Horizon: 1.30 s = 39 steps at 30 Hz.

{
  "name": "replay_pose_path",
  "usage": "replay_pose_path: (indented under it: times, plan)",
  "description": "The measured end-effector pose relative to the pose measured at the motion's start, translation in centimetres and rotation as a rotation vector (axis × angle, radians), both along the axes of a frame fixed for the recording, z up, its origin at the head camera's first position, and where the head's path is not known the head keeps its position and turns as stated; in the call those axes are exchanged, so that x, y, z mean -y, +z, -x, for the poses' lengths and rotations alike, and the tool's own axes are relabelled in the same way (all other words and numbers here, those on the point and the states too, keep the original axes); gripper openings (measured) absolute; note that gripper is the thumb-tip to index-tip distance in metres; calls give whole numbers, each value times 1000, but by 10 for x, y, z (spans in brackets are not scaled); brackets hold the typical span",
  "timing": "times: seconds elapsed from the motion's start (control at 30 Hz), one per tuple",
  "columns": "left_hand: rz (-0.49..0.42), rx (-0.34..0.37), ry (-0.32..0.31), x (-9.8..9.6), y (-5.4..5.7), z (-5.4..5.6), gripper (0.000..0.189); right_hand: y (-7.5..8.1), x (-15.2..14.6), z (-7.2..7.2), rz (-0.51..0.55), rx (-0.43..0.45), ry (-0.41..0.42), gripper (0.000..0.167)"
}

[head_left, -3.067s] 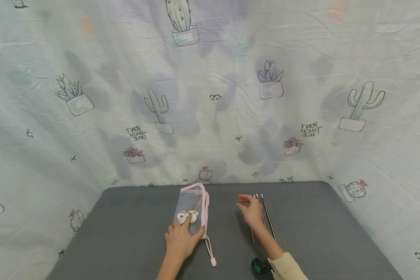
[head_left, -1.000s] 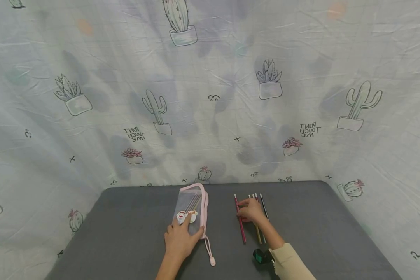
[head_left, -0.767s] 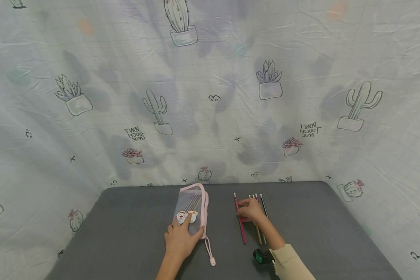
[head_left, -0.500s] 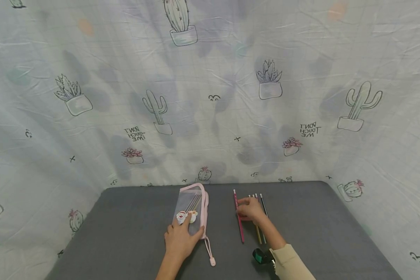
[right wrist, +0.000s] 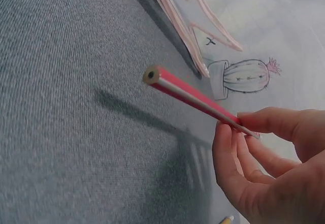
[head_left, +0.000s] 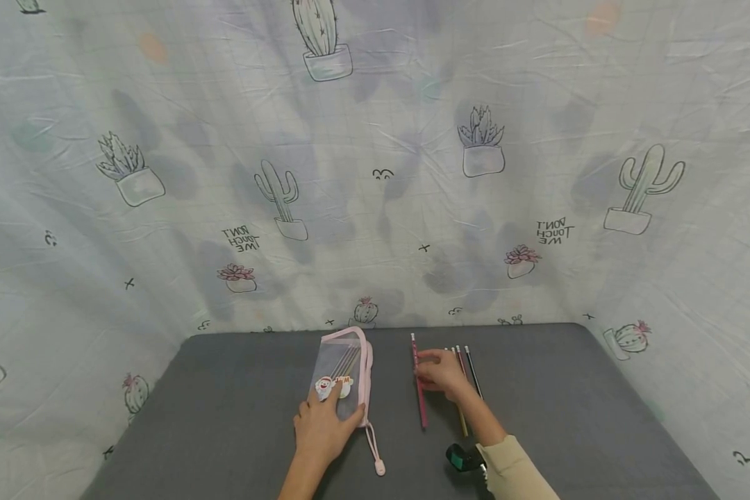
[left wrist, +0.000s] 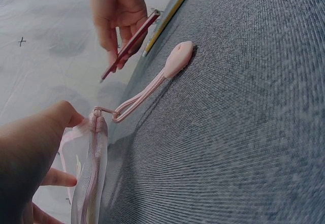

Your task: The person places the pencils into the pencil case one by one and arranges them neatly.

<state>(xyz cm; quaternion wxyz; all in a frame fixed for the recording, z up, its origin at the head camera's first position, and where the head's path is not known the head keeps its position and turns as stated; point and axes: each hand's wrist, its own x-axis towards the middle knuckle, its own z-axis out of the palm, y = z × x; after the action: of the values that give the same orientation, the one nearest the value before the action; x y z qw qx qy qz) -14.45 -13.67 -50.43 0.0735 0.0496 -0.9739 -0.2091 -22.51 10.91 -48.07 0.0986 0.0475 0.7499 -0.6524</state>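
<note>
Backed at 12 o'clock by a hanging white sheet [head_left: 362, 243] printed with potted cacti and mirrored lettering, works over a dark grey woven-fabric surface [head_left: 237, 403]. Rests the left grip [head_left: 326, 427], spread and loosely open, across the 6 o'clock end of a clear plastic zip pouch [head_left: 353, 401] edged in pale pink, with the thumb at the zip edge. Shows several slim pencils [head_left: 350, 361] through the pouch's clear wall, beneath two cartoon stickers [head_left: 323, 388]. Trails a pale pink cord loop [head_left: 373, 444] toward 5 o'clock from that pouch.

Pinches a slim red pencil [head_left: 421, 403] with a pale stripe between thumb and fingertips of the right grip [head_left: 446, 375], closed down to the pencil's own thickness. Holds it at 3 o'clock from the pouch, apart from it and lifted off the surface, with the white tip toward 12 o'clock and the flat, unsharpened end toward 6. Includes, at 3 o'clock of the right grip, a white-tipped black pencil [head_left: 474, 373], and at 5 o'clock a yellow pencil [head_left: 463, 422], partly hidden. Ends in a beige sleeve [head_left: 517, 467], with a black-and-green device [head_left: 459, 458] at the cuff's 9 o'clock.
</note>
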Motion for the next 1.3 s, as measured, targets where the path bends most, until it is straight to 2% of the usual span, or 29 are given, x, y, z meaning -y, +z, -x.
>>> replay_pose_path:
  times: [0.43,0.8,1.1,1.3]
  plan:
    - [0,10,6,0,0,1,77,-6,24,3,5,-59,-14,38]
    - [4,0,1,1,0,1,77,-6,49,4,14,-61,-14,39]
    - [13,-34,1,0,0,-1,76,-8,63,10,42,-69,3,38]
    - [10,-15,5,0,1,0,76,-5,71,10,67,-67,7,38]
